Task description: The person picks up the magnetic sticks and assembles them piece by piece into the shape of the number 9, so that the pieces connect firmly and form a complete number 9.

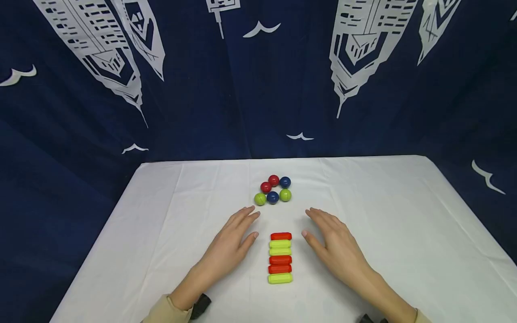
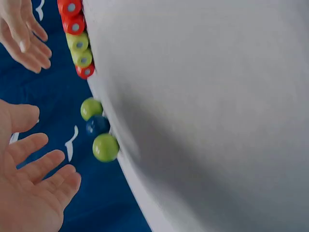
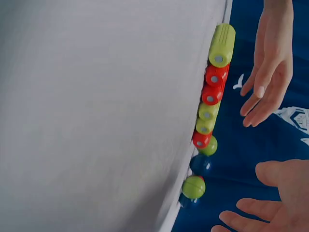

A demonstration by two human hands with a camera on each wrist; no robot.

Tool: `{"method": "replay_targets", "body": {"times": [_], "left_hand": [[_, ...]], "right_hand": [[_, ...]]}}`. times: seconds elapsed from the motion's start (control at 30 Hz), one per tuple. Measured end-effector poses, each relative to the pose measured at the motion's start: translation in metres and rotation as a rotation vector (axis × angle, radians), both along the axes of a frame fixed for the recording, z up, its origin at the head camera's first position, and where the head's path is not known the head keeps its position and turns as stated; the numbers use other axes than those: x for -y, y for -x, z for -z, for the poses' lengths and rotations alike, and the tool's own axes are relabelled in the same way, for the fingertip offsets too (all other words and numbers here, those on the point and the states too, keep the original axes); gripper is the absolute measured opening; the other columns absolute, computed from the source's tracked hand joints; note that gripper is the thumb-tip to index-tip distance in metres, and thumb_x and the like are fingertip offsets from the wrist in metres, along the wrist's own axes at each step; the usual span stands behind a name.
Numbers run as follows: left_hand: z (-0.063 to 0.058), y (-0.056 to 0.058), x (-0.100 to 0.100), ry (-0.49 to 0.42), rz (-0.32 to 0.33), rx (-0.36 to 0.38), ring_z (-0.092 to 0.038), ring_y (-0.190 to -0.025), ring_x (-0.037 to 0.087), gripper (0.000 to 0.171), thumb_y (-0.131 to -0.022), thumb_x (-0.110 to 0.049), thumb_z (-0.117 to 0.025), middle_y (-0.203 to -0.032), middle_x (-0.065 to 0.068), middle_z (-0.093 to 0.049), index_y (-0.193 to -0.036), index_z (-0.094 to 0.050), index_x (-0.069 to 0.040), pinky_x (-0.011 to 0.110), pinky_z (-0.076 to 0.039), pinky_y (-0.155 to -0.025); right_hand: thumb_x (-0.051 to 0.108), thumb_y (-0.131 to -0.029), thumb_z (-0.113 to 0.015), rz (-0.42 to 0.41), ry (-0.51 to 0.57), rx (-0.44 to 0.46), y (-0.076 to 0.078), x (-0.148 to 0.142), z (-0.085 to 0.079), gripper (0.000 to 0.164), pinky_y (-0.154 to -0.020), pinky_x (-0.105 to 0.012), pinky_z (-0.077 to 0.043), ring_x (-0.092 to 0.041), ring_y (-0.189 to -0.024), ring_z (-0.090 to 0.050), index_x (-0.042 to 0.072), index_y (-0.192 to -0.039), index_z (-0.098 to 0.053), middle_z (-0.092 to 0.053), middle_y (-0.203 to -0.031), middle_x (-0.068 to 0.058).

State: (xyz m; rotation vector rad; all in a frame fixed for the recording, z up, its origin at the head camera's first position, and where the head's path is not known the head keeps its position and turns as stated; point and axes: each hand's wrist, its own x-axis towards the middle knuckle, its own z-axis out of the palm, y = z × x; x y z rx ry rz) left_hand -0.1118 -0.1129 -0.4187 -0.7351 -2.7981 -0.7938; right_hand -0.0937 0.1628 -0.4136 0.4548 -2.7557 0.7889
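Note:
A column of short red and yellow-green rods (image 1: 280, 260) lies on the white table, stacked side by side from near to far. In the right wrist view the rods (image 3: 207, 113) show round grey spots on their ends. Beyond them sits a cluster of balls (image 1: 272, 197), two red, two blue and two green. To the left of the rods my left hand (image 1: 230, 242) is held with fingers extended, its fingertips just below the nearest green ball (image 1: 260, 199). My right hand (image 1: 339, 246) mirrors it on the right side, thumb and fingers apart. Both hands hold nothing.
A white cloth covers the table (image 1: 181, 197). Behind it hangs a dark blue curtain (image 1: 202, 112) printed with white buildings and birds. Dark straps (image 1: 200, 306) sit at the wrists, next to beige sleeves (image 1: 167, 310).

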Motion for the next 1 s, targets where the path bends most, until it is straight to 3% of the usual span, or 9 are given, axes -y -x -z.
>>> {"method": "replay_targets", "body": {"times": [0.27,0.4,0.53,0.73,1.0], "left_hand": [[0.006,0.009,-0.011,-0.257,0.041,0.259,-0.055,-0.117,0.019,0.033,-0.095,-0.013,-0.066,-0.128,0.002,-0.061,-0.127,-0.063,-0.008,0.038,-0.046,-0.097],[0.007,0.017,-0.018,-0.320,0.056,0.369,-0.061,-0.094,0.016,0.026,-0.093,-0.008,-0.067,-0.110,0.003,-0.066,-0.120,-0.067,-0.007,0.031,-0.051,-0.082],[0.011,0.024,-0.023,-0.354,0.067,0.444,-0.060,-0.080,0.013,0.022,-0.091,-0.004,-0.066,-0.099,0.000,-0.067,-0.113,-0.071,-0.007,0.026,-0.051,-0.073],[0.020,0.032,-0.031,-0.368,0.072,0.491,-0.056,-0.076,0.013,0.018,-0.088,-0.002,-0.069,-0.090,-0.003,-0.067,-0.104,-0.074,-0.008,0.024,-0.047,-0.067],[0.022,0.035,-0.038,-0.360,0.044,0.473,-0.054,-0.071,0.012,0.016,-0.087,-0.001,-0.069,-0.083,-0.003,-0.063,-0.098,-0.076,-0.010,0.024,-0.043,-0.063]], "right_hand": [[0.022,-0.092,-0.070,-0.029,0.116,0.127,0.010,0.009,0.001,0.038,-0.096,-0.048,-0.046,-0.023,-0.118,-0.055,0.011,-0.128,-0.063,-0.062,-0.126,-0.002],[0.015,-0.092,-0.070,-0.076,0.169,0.223,0.018,0.012,0.003,0.034,-0.094,-0.047,-0.048,-0.023,-0.113,-0.059,0.009,-0.125,-0.065,-0.064,-0.123,-0.002],[0.006,-0.091,-0.068,-0.161,0.236,0.324,0.025,0.012,0.007,0.031,-0.087,-0.038,-0.052,-0.018,-0.098,-0.064,0.008,-0.123,-0.067,-0.066,-0.118,-0.002],[0.002,-0.091,-0.066,-0.277,0.266,0.440,0.038,0.012,0.013,0.027,-0.079,-0.028,-0.052,-0.016,-0.090,-0.059,0.007,-0.117,-0.069,-0.066,-0.103,0.000],[0.001,-0.088,-0.069,-0.325,0.219,0.416,0.048,0.014,0.016,0.023,-0.071,-0.027,-0.047,-0.015,-0.083,-0.055,0.013,-0.107,-0.073,-0.062,-0.091,0.005]]}}
